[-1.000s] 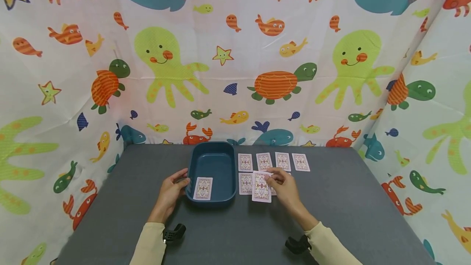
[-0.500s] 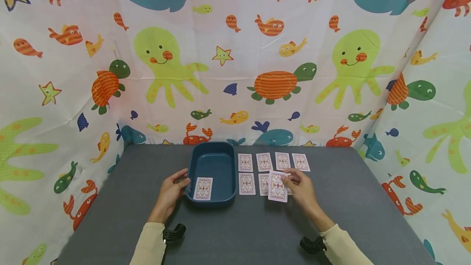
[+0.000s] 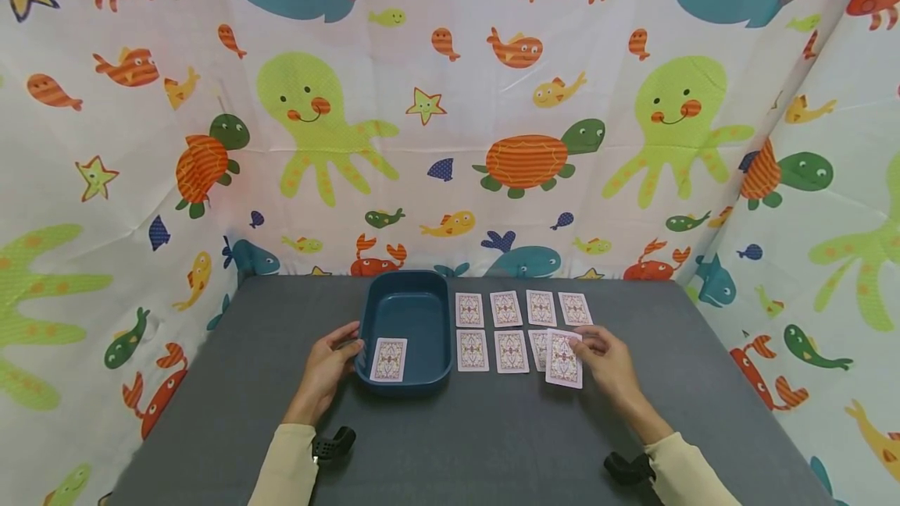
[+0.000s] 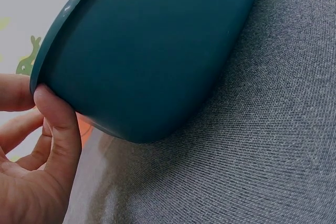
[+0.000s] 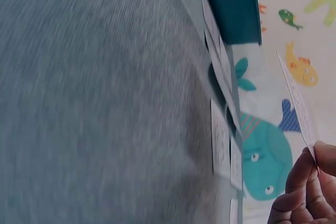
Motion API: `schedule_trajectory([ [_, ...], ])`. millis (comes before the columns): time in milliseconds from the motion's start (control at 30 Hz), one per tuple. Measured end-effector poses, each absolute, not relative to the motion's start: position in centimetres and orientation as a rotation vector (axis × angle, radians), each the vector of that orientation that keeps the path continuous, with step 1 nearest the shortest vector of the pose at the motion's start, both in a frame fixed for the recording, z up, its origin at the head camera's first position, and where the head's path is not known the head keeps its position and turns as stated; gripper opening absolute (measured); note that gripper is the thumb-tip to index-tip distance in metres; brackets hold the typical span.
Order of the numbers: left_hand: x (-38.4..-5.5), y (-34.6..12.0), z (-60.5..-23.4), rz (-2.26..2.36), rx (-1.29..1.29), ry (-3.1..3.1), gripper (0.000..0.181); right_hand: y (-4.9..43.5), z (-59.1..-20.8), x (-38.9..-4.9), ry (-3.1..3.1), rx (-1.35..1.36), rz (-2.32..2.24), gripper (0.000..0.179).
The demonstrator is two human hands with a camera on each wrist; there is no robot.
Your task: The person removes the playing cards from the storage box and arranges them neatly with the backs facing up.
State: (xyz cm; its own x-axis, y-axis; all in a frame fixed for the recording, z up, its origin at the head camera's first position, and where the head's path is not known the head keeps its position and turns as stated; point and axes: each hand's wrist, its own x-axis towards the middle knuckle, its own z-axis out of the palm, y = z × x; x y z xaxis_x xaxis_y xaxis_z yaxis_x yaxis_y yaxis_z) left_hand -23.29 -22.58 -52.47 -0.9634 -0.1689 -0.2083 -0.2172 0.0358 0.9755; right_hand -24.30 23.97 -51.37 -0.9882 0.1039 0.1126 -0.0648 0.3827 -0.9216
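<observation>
My left hand (image 3: 326, 369) pinches the left rim of a dark blue plastic tray (image 3: 405, 386); in the left wrist view its thumb (image 4: 58, 116) presses the outer wall just under the lip. Inside the tray, near its front, lies one patterned playing card (image 3: 388, 360). Between thumb and fingers, my right hand (image 3: 610, 369) pinches another playing card (image 3: 562, 360), back up in the head view. That card overlaps a front-row card (image 3: 537, 346). In the right wrist view the held card (image 5: 297, 103) appears edge-on, above the table level.
Right of the tray, playing cards lie back up in two rows: several in the back row, including the rightmost card (image 3: 575, 309), and three in front, including the leftmost card (image 3: 473, 350). A grey cloth covers the table (image 3: 450, 451). A sea-animal curtain (image 3: 436, 155) hangs behind.
My right hand has moved rightward along the front row with the pinched card, uncovering the first and second front-row cards. The left hand and tray have stayed put.
</observation>
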Motion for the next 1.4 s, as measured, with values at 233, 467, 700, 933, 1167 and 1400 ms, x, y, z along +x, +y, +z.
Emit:
schedule_trajectory([
  [233, -23.2, -22.8, -52.7, 2.103, -0.421, 2.255, 0.044, 25.8, -52.3, -25.1, -2.537, -0.042, 1.598, 0.031],
  [467, -23.2, -22.9, -52.8, 2.1, -0.428, 2.259, 0.044, 27.2, -52.7, -25.8, -2.612, -0.08, 1.535, 0.033],
  [700, -23.2, -22.9, -52.8, 2.097, -0.438, 2.263, 0.044, 28.7, -53.1, -26.9, -2.676, -0.043, 1.494, 0.034],
  [933, -23.0, -22.9, -52.9, 2.101, -0.439, 2.265, 0.043, 30.0, -53.5, -27.9, -2.759, -0.054, 1.433, 0.038],
  [1167, -23.1, -22.8, -52.7, 2.107, -0.445, 2.254, 0.043, 30.9, -53.9, -28.7, -2.836, -0.088, 1.365, 0.04],
  [1400, -23.2, -22.6, -52.6, 2.11, -0.432, 2.253, 0.043, 31.1, -53.7, -29.4, -2.902, -0.146, 1.289, 0.039],
])
